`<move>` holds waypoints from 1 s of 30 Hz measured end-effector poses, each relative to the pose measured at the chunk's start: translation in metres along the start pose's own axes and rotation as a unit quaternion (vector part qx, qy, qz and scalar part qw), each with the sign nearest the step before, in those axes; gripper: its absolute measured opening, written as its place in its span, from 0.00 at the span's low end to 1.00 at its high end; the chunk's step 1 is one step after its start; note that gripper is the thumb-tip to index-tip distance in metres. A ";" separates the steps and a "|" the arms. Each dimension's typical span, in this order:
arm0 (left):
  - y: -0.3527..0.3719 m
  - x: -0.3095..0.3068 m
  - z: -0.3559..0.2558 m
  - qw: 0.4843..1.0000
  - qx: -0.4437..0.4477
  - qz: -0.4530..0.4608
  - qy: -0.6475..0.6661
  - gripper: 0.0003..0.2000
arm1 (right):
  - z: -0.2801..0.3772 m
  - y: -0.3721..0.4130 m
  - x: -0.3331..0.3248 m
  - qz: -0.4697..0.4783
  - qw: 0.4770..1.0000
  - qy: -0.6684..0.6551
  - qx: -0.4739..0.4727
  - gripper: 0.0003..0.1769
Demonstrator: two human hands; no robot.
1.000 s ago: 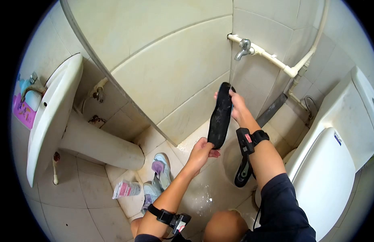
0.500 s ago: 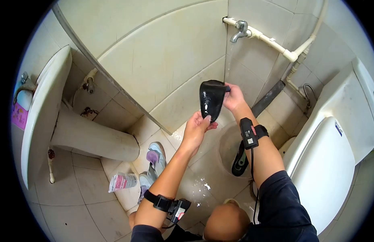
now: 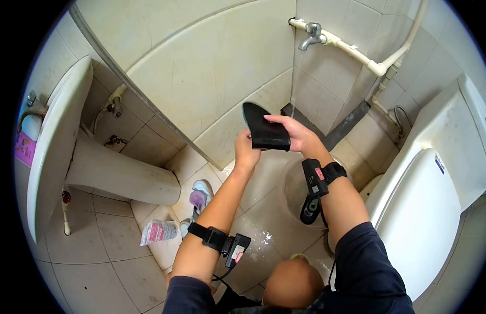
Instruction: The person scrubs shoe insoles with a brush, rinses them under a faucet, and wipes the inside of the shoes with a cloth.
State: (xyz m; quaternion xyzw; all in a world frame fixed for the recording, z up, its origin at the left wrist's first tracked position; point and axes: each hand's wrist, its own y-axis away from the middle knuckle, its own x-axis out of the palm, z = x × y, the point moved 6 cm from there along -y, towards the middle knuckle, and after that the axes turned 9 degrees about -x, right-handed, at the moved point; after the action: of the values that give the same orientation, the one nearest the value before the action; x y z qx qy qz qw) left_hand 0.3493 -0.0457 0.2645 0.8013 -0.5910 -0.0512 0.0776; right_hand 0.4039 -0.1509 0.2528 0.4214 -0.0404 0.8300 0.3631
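Note:
Both hands hold a black insole [image 3: 265, 130], bent over with its smooth dark side showing and its rounded end pointing up and left. My left hand [image 3: 246, 156] grips its lower left side, the fingers partly hidden behind it. My right hand [image 3: 296, 134] is closed on the right edge, with the thumb lying across the front. Below them, a clear basin [image 3: 286, 196] stands on the floor. In it rests another dark, long piece with a green mark [image 3: 310, 210], partly covered by my right forearm.
A metal tap [image 3: 312, 37] on a white pipe juts from the wall, with a thin stream beneath it. Light shoes [image 3: 200, 194] and a pink-and-white packet [image 3: 159, 232] lie at left. A pedestal sink [image 3: 59, 136] and a toilet [image 3: 418, 225] flank me.
The insole has turned from hanging upright to bent over, its rounded end now at upper left. My right hand has shifted down and its thumb has come across the front.

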 end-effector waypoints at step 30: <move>-0.018 0.027 0.030 0.989 -0.141 0.013 -0.053 0.17 | 0.017 -0.001 -0.070 -0.285 0.938 0.038 -0.194 0.20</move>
State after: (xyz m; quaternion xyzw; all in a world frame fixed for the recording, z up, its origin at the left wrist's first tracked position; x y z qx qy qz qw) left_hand 0.3686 -0.0685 0.2316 0.7706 -0.5917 -0.1755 0.1587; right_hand 0.4425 -0.1964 0.2129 0.3043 -0.0651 0.6834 0.6603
